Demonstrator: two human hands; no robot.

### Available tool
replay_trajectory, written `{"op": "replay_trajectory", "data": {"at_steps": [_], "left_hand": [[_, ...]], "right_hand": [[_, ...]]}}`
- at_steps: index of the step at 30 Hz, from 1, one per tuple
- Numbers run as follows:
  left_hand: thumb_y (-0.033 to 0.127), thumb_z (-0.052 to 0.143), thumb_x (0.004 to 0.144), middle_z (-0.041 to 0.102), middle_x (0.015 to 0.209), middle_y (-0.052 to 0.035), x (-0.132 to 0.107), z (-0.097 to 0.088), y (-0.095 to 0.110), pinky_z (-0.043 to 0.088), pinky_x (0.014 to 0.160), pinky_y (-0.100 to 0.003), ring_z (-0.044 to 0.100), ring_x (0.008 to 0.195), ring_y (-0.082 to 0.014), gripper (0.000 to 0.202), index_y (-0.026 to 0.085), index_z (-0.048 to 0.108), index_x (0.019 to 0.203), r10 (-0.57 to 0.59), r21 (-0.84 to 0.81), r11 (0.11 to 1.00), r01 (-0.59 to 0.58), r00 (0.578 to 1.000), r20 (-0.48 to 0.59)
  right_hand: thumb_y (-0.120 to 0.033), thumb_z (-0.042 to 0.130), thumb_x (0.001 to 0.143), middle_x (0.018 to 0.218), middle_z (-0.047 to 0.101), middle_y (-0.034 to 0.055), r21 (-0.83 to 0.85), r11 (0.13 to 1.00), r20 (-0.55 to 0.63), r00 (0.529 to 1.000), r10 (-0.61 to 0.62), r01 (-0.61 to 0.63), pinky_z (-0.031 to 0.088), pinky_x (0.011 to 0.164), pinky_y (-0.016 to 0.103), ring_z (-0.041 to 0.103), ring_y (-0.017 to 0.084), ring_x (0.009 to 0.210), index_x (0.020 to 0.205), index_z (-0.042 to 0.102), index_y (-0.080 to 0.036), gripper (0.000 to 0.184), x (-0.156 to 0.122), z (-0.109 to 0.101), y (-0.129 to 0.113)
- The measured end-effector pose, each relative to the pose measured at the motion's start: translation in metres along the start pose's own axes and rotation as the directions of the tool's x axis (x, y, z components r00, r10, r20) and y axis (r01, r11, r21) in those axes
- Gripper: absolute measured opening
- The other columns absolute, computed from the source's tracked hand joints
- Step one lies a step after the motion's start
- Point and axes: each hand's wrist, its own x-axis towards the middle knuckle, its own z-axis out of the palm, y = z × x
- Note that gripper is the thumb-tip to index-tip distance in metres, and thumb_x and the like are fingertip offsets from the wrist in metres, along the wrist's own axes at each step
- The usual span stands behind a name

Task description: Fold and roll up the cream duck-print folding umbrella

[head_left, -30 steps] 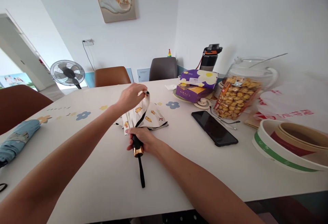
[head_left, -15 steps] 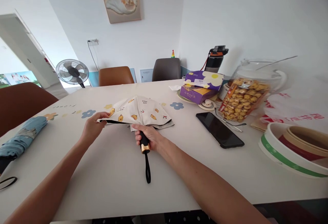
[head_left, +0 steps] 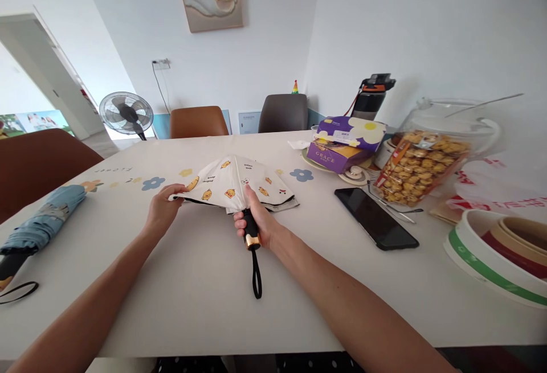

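Note:
A cream umbrella (head_left: 231, 182) with small yellow duck prints lies loosely folded on the table, its canopy pointing away from me. My right hand (head_left: 258, 219) is wrapped round its black handle, the thumb stretched up onto the cloth. A gold band and a black wrist loop (head_left: 256, 279) hang below that grip. At the canopy's left corner, my left hand (head_left: 164, 208) pinches the edge of the fabric between thumb and fingers. The dark underside shows as a thin line along the near edge.
A folded blue umbrella (head_left: 49, 219) lies at the left. On the right are a black phone (head_left: 376, 218), glasses (head_left: 397, 209), purple boxes (head_left: 333, 156), a jar of snacks (head_left: 423, 168), a dark bottle (head_left: 370, 99) and tape rolls (head_left: 482, 270). Chairs (head_left: 199, 121) and a fan (head_left: 127, 114) stand beyond the white table (head_left: 205, 304).
My right thumb has moved from across the handle top up onto the canopy cloth. My left hand keeps its pinch on the edge. The whole view has shifted slightly.

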Motion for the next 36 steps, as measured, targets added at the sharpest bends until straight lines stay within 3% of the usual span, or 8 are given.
{"op": "replay_trajectory", "data": {"at_steps": [4, 7, 17, 27, 32, 36], "left_hand": [[0.01, 0.05, 0.064, 0.064, 0.114, 0.0015, -0.001, 0.0, -0.001, 0.047, 0.069, -0.029, 0.059, 0.091, -0.0219, 0.031, 0.028, 0.07, 0.08, 0.013, -0.01, 1.0, -0.013, 1.0, -0.003], [0.011, 0.05, 0.064, 0.063, 0.115, 0.0015, 0.0, 0.0, -0.003, 0.048, 0.068, -0.028, 0.059, 0.095, -0.022, 0.031, 0.027, 0.07, 0.082, 0.032, -0.001, 0.999, -0.032, 0.999, 0.002], [0.013, 0.049, 0.066, 0.062, 0.117, 0.0041, 0.001, -0.001, -0.002, 0.048, 0.077, -0.029, 0.058, 0.102, -0.0215, 0.03, 0.028, 0.07, 0.081, 0.038, 0.048, 0.998, -0.039, 0.999, 0.007], [0.02, 0.054, 0.07, 0.063, 0.118, 0.0032, 0.009, -0.004, -0.014, 0.042, 0.088, -0.037, 0.054, 0.11, -0.0256, 0.021, 0.029, 0.07, 0.081, 0.05, 0.312, 0.947, -0.075, 0.995, 0.087], [0.021, 0.051, 0.071, 0.066, 0.11, -0.0015, 0.022, -0.013, -0.027, 0.045, 0.086, -0.041, 0.058, 0.104, -0.0286, 0.014, 0.024, 0.065, 0.072, 0.03, 0.392, 0.92, -0.023, 0.999, -0.014], [0.02, 0.048, 0.072, 0.066, 0.11, -0.0011, 0.017, -0.012, -0.022, 0.046, 0.087, -0.042, 0.059, 0.102, -0.0272, 0.016, 0.024, 0.064, 0.072, 0.058, 0.336, 0.941, -0.031, 0.996, -0.072]], "right_hand": [[-0.072, 0.054, 0.073, 0.055, 0.041, -0.0075, 0.004, 1.0, -0.01, 1.0, 0.011, -0.011, 0.039, 0.032, 0.018, 0.038, 0.005, 0.037, 0.086, 0.046, -0.02, 0.054, -0.001, 0.001, -0.001], [-0.062, 0.063, 0.073, 0.057, 0.042, -0.0076, 0.009, 1.0, -0.014, 1.0, 0.012, -0.012, 0.039, 0.032, 0.018, 0.039, 0.005, 0.037, 0.086, 0.044, -0.021, 0.047, 0.001, -0.001, 0.0], [-0.041, 0.065, 0.082, 0.059, 0.043, -0.0077, -0.01, 1.0, -0.003, 1.0, -0.022, 0.022, 0.039, 0.033, 0.017, 0.04, 0.004, 0.038, 0.09, 0.046, -0.02, 0.03, -0.002, 0.0, -0.001], [-0.025, 0.061, 0.084, 0.058, 0.046, -0.0059, -0.076, 0.995, -0.031, 0.997, -0.067, 0.064, 0.042, 0.033, 0.021, 0.042, 0.006, 0.038, 0.078, 0.047, -0.017, 0.017, 0.001, 0.003, 0.004], [-0.022, 0.06, 0.084, 0.057, 0.046, -0.0055, -0.07, 0.995, -0.043, 0.996, -0.073, 0.07, 0.041, 0.032, 0.02, 0.042, 0.006, 0.038, 0.075, 0.048, -0.016, 0.016, -0.002, 0.006, 0.004], [-0.02, 0.06, 0.083, 0.057, 0.046, -0.005, -0.098, 0.992, -0.065, 0.994, -0.085, 0.078, 0.043, 0.033, 0.021, 0.042, 0.006, 0.039, 0.073, 0.049, -0.016, 0.016, -0.003, 0.008, 0.005]]}}
